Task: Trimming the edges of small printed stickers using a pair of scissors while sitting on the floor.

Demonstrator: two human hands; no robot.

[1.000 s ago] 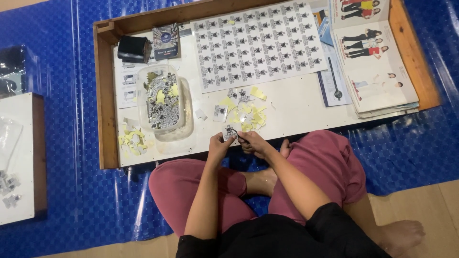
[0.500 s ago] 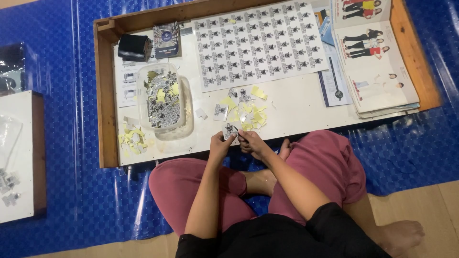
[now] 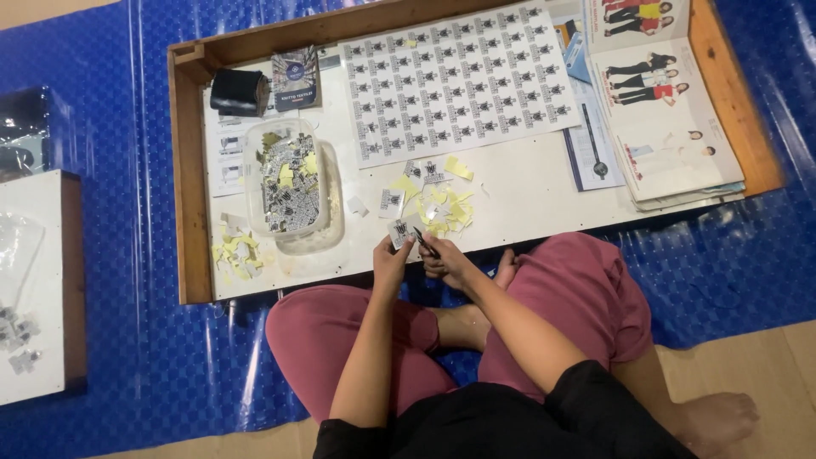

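My left hand (image 3: 390, 257) pinches a small printed sticker tag (image 3: 399, 232) at the near edge of the low white table (image 3: 527, 197). My right hand (image 3: 444, 262) grips a dark pen-like tool (image 3: 425, 243) whose tip touches the tag. Just beyond both hands lie yellow backing scraps and a few cut tags (image 3: 438, 206). A large sheet of printed stickers in rows (image 3: 459, 81) lies further back. To the left stands a clear plastic tub (image 3: 286, 183) filled with cut tags and yellow bits.
The table has a raised wooden rim (image 3: 185, 178). A black box (image 3: 238, 92) and a small booklet (image 3: 297, 78) sit at the back left, clothing catalogues (image 3: 667, 127) at the right. More yellow scraps (image 3: 235, 253) lie front left. A blue mat (image 3: 127, 255) covers the floor.
Both hands stay at the table's near edge with the tag and tool, shifting only slightly. Nothing else has visibly moved.
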